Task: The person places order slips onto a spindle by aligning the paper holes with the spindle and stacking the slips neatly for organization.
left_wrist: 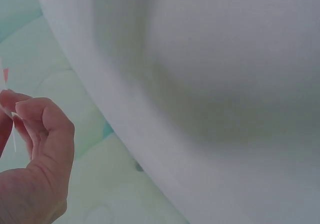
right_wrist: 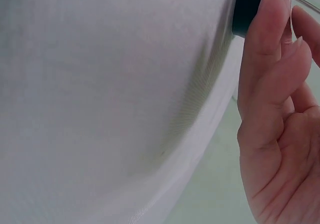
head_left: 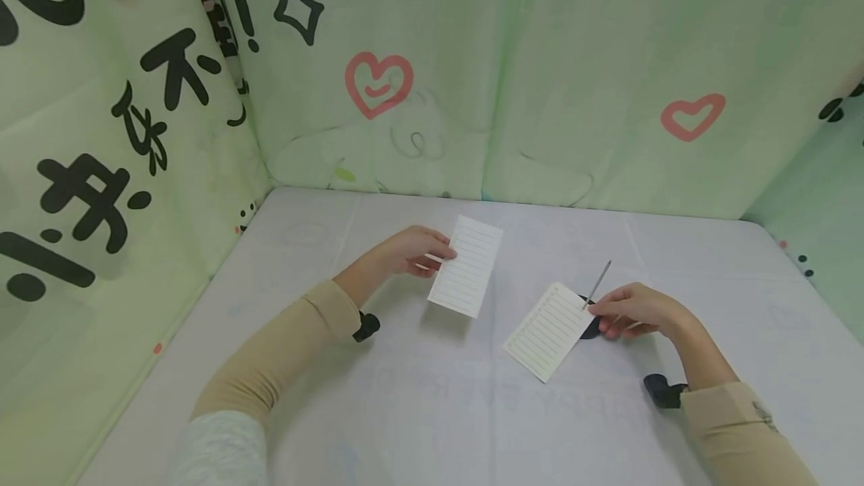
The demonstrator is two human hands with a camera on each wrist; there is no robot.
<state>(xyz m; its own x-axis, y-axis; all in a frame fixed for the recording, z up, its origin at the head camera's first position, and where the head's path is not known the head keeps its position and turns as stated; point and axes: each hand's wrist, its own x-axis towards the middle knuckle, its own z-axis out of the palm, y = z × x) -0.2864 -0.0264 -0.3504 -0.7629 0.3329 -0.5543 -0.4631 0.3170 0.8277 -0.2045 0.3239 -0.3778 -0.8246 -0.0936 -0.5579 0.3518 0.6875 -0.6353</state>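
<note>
In the head view my left hand (head_left: 421, 250) pinches a white lined card (head_left: 467, 265) by its left edge, holding it above the table with a shadow below. The left wrist view shows this hand (left_wrist: 42, 149) with the card nearly edge-on at the fingertips. My right hand (head_left: 637, 310) pinches the right corner of a second lined card (head_left: 548, 332). Beside those fingertips stands a receipt spike, its thin metal rod (head_left: 599, 280) rising past the card's corner. The spike's dark round base (head_left: 591, 330) is partly hidden by card and fingers; the right wrist view shows the base (right_wrist: 246, 12) on the tabletop.
A white cloth covers the table (head_left: 418, 411). Pale green curtains (head_left: 540, 81) with printed hearts and lettering hang at the back and both sides. Dark wrist-worn devices sit at the left wrist (head_left: 367, 327) and the right wrist (head_left: 664, 391).
</note>
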